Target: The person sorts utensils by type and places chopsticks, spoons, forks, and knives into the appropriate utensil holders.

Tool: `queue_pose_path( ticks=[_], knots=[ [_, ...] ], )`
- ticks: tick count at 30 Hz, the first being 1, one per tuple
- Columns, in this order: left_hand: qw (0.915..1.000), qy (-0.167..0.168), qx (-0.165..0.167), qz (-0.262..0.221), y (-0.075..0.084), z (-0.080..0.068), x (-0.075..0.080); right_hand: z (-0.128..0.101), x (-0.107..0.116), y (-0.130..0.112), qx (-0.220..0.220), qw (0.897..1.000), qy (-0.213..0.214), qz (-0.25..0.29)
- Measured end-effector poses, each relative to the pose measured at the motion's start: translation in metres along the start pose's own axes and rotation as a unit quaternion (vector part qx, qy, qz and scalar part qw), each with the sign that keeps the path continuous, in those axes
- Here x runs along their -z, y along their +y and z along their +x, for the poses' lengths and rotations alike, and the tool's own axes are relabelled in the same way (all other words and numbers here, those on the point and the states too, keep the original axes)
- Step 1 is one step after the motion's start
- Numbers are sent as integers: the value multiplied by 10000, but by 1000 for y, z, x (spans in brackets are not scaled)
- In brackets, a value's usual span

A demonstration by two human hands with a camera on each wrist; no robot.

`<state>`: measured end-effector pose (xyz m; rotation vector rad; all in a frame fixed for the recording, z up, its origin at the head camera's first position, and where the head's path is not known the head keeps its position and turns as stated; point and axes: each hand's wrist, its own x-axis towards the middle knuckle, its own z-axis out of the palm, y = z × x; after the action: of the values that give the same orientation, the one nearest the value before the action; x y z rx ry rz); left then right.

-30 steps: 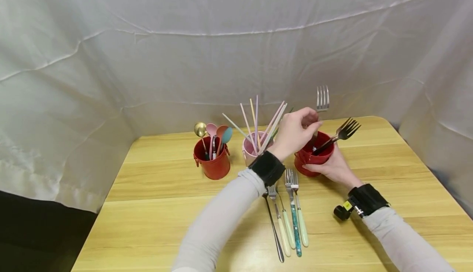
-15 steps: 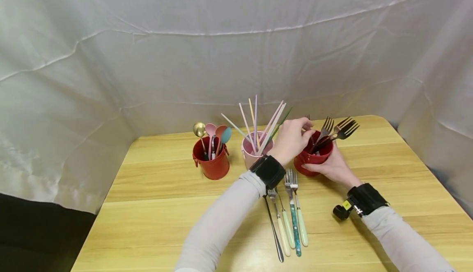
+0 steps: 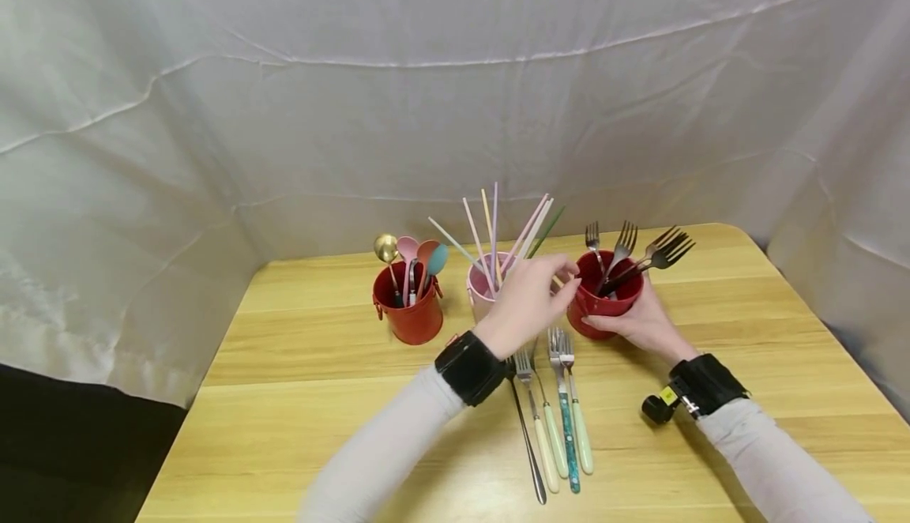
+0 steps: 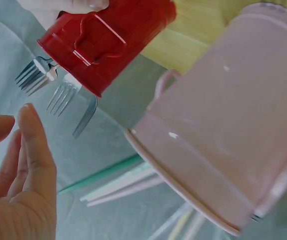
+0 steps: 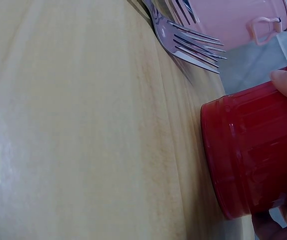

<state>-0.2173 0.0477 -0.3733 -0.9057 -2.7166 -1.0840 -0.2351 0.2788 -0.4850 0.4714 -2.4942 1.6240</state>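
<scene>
My right hand [image 3: 643, 321] grips a red bucket [image 3: 584, 308] from its right side, thumb across the front. Several forks [image 3: 622, 242] stand in that bucket with their tines up, leaning in different directions. Just left of its rim is my left hand [image 3: 529, 298], in front of the pink bucket and holding nothing. In the left wrist view its thumb and fingertips [image 4: 31, 117] are apart, close to the tines. Below the hands, several forks [image 3: 565, 428] with pale, teal and dark handles lie side by side on the wooden table.
The pink bucket [image 4: 223, 120] holds several thin coloured straws [image 3: 495, 223]. Further left stands another red bucket [image 3: 412, 325] with several spoons [image 3: 437, 261] in it. A grey-white curtain [image 3: 398, 136] hangs behind the table [image 3: 298, 396].
My left hand let a silver-tined fork down into the right red bucket, released it, then drew back left and toward me. My right hand keeps its hold on the bucket.
</scene>
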Motion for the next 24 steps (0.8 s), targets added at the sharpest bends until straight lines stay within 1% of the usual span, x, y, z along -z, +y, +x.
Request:
queue_pose_path(
  ticks=[4,8,13,18,21,24],
  knots=[
    [9998,-131,120,125,-9,-18,5,0,0,-1,87,9999,46,35],
    [9990,-258,225,291,-20,-37,6,-1,1,-2,-13,10000,1,36],
    [9970,-496,314,499,-27,-64,6,-1,0,-2,-113,9999,-26,21],
    [9936,-763,568,612,-33,-87,4,-2,-1,-2,-156,9999,-31,8],
    [9921,-839,604,708,-36,-98,0,-2,-1,-2,-203,9998,-30,0],
    [9916,-906,541,744,-38,-106,-6,-2,-2,-2,-186,9998,4,25]
  ],
)
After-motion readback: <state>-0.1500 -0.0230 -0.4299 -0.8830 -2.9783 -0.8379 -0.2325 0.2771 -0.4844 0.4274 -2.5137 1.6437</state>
